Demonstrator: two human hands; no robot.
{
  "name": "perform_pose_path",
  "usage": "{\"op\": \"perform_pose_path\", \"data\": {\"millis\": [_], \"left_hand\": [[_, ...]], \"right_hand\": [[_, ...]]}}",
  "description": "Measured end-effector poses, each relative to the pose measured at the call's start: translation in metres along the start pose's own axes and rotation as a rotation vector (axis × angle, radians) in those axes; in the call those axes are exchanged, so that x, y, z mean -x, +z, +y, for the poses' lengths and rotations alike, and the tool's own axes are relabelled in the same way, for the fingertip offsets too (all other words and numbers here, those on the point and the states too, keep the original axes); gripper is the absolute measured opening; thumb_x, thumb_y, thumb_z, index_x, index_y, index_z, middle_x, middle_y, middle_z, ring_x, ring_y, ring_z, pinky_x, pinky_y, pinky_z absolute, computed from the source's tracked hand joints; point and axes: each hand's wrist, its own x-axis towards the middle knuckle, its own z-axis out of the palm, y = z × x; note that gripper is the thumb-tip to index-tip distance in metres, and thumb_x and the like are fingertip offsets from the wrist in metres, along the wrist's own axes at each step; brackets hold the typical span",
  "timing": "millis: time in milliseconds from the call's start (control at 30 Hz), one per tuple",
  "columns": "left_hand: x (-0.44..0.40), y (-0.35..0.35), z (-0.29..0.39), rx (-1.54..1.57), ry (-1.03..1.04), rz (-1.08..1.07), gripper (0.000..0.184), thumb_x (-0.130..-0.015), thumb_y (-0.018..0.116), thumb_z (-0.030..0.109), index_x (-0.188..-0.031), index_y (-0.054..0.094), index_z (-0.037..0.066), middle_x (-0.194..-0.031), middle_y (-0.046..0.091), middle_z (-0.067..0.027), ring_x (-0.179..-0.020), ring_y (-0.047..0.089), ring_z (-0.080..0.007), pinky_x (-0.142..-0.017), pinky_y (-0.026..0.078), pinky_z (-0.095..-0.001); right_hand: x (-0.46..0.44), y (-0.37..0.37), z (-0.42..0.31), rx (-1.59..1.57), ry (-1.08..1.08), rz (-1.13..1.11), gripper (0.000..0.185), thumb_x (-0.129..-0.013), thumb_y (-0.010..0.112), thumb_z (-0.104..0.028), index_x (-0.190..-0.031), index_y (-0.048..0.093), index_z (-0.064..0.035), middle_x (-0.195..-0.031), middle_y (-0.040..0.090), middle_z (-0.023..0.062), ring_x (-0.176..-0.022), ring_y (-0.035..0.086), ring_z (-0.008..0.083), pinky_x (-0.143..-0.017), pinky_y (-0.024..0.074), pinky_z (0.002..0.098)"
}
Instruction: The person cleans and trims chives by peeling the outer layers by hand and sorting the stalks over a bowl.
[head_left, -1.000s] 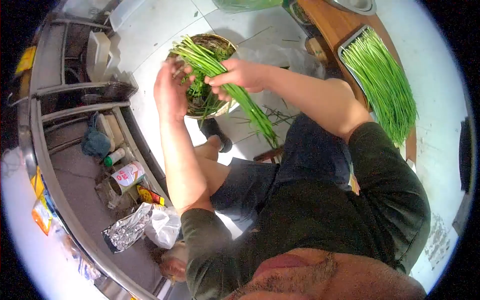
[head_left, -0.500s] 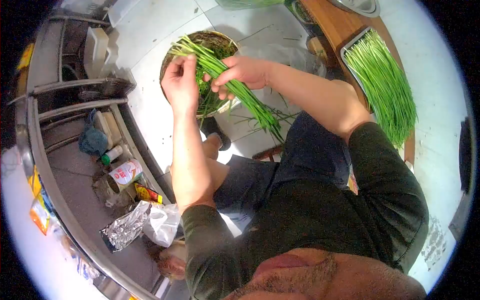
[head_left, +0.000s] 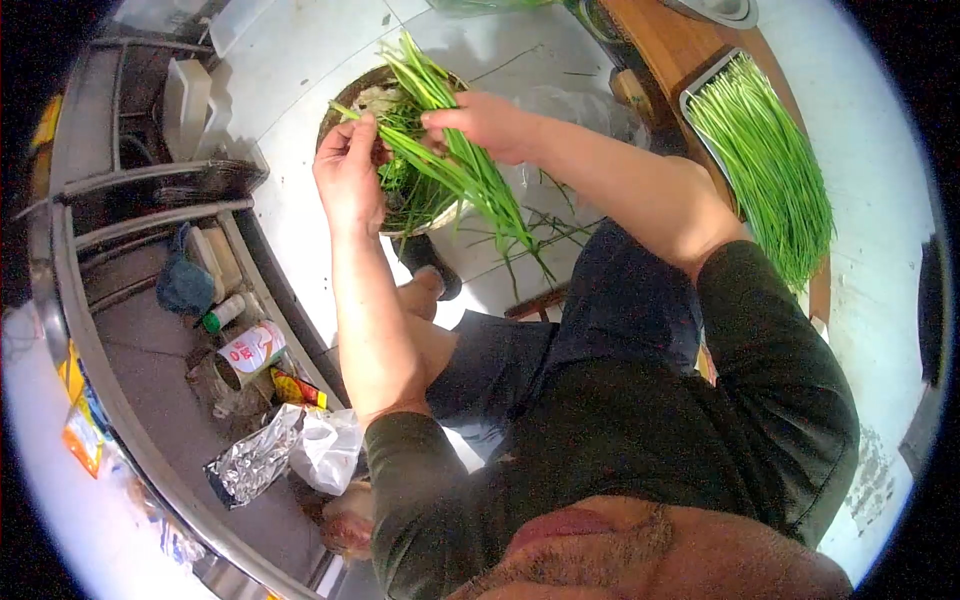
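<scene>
Over the round basket [head_left: 452, 210], my right hand [head_left: 490, 127] is closed around a bunch of garlic chives [head_left: 490, 185], whose pale ends point up and whose green tips hang down toward my knees. My left hand [head_left: 350, 180] pinches a few separate chive stalks [head_left: 400, 142] between thumb and fingers. These stalks slant across and meet the main bunch lower down. Inside the basket lie loose green scraps, partly hidden by my hands.
At the right, a metal tray [head_left: 690, 100] heaped with neatly aligned chives [head_left: 765, 165] stands on a wooden surface [head_left: 640, 30]. Stray leaves lie on the tiled floor [head_left: 490, 262]. A shelf unit [head_left: 150, 350] at the left holds a can [head_left: 252, 350], foil [head_left: 255, 455] and a plastic bag [head_left: 328, 450].
My hands have moved apart. A few stalks are now separated from the bunch in my left hand, while the bunch in my right hand has shifted up and stands steeper.
</scene>
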Motion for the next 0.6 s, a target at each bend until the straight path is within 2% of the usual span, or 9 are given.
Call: {"op": "perform_pose_path", "data": {"millis": [67,167,267,300,433,500,600], "left_hand": [[0.001,0.002,0.002,-0.021,-0.040,-0.011,0.015,-0.090,0.066,0.015,-0.085,0.062,0.001,-0.072,0.062,-0.0025,-0.060,0.053,-0.0090,-0.057,0.045,-0.0219],[-0.001,-0.001,-0.001,-0.019,-0.082,-0.054,0.014,-0.089,0.068,0.016,-0.088,0.062,0.004,-0.081,0.064,-0.0035,-0.067,0.057,-0.0112,-0.059,0.045,-0.0238],[-0.008,-0.009,-0.016,-0.173,0.097,-0.151,0.014,-0.088,0.069,0.016,-0.088,0.061,0.005,-0.081,0.063,-0.0033,-0.067,0.057,-0.0114,-0.059,0.044,-0.0243],[-0.010,-0.010,-0.020,-0.201,0.116,-0.153,0.014,-0.088,0.069,0.016,-0.088,0.061,0.005,-0.081,0.064,-0.0035,-0.067,0.057,-0.0117,-0.059,0.044,-0.0245],[-0.019,-0.017,-0.038,-0.431,0.283,-0.139,0.014,-0.089,0.068,0.016,-0.091,0.061,0.004,-0.083,0.064,-0.0044,-0.069,0.057,-0.0128,-0.060,0.045,-0.0253],[-0.019,-0.015,-0.037,-0.381,0.258,-0.158,0.014,-0.089,0.067,0.015,-0.093,0.061,0.003,-0.084,0.065,-0.0049,-0.071,0.058,-0.0133,-0.061,0.045,-0.0254],[-0.016,-0.011,-0.028,-0.046,0.038,-0.228,0.014,-0.090,0.066,0.014,-0.096,0.062,0.002,-0.087,0.065,-0.0058,-0.073,0.058,-0.0137,-0.063,0.045,-0.0254]], "right_hand": [[0.006,0.004,-0.009,0.039,-0.015,0.147,0.023,-0.090,0.061,-0.025,-0.091,0.059,-0.0019,-0.083,0.060,0.0061,-0.074,0.057,0.0139,-0.065,0.0480,0.0296],[0.012,0.006,-0.018,0.263,-0.181,0.140,0.023,-0.088,0.062,-0.025,-0.088,0.058,-0.0018,-0.076,0.059,0.0047,-0.067,0.054,0.0119,-0.059,0.0442,0.0276],[0.000,-0.004,-0.010,0.384,-0.230,-0.033,0.032,-0.084,0.068,-0.032,-0.093,0.063,-0.0017,-0.075,0.064,0.0060,-0.065,0.060,0.0143,-0.059,0.0485,0.0287],[0.004,-0.003,-0.010,0.364,-0.234,-0.043,0.030,-0.082,0.071,-0.031,-0.090,0.064,-0.0031,-0.068,0.061,0.0027,-0.060,0.056,0.0119,-0.057,0.0461,0.0274],[0.004,-0.002,-0.011,0.288,-0.232,-0.075,0.026,-0.080,0.073,-0.026,-0.090,0.064,-0.0038,-0.067,0.059,0.0014,-0.058,0.052,0.0104,-0.055,0.0422,0.0265],[0.003,-0.003,-0.011,0.263,-0.235,-0.086,0.025,-0.079,0.074,-0.024,-0.090,0.064,-0.0041,-0.067,0.058,0.0008,-0.057,0.050,0.0098,-0.054,0.0399,0.0261],[0.007,-0.001,-0.016,0.264,-0.242,-0.050,0.023,-0.080,0.072,-0.023,-0.091,0.064,-0.0043,-0.066,0.058,0.0008,-0.057,0.050,0.0095,-0.054,0.0380,0.0255]]}}
